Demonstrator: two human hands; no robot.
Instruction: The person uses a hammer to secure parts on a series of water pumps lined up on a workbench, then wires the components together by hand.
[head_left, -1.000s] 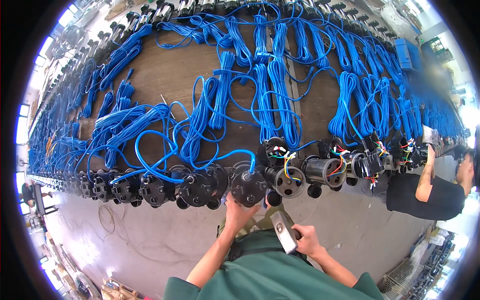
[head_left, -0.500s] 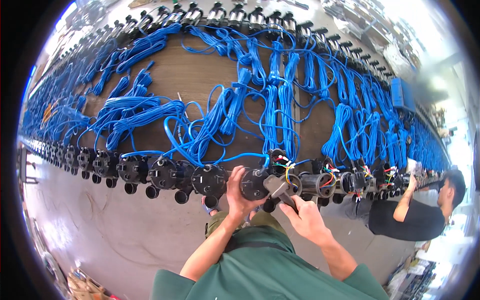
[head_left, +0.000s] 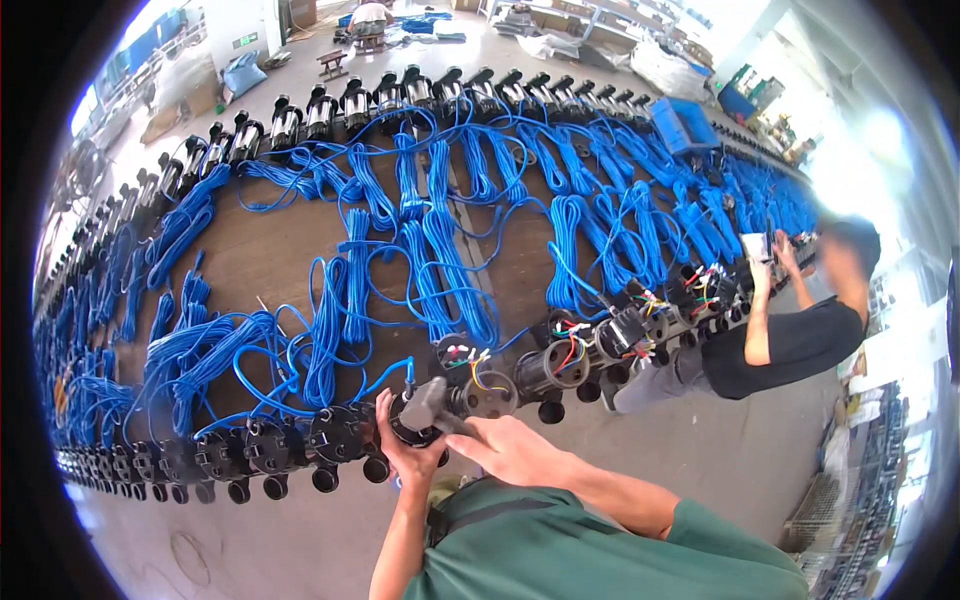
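My left hand (head_left: 408,458) wraps its thumb and fingers round the side of a black round-ended pump-like housing (head_left: 412,434) at the near table edge. In my right hand (head_left: 515,450) is a hammer (head_left: 426,403) with a blocky grey head. That head lies over the housing's end face, hiding much of it; whether they touch I cannot tell. A blue cable (head_left: 390,373) runs to the top of this housing. Just right of it, an open housing (head_left: 490,394) shows coloured wires, and another black part with wires (head_left: 455,352) sits behind.
Coiled blue cables (head_left: 440,270) cover much of the brown table (head_left: 290,235). Capped black housings (head_left: 335,433) line the near edge; more units (head_left: 355,103) line the far edge. A blue crate (head_left: 684,127) stands far right. A co-worker (head_left: 785,330) works at the right.
The view has swung, so table and units appear shifted left. My hammer has moved from the housing's right edge to over its end face. My left hand still holds the housing.
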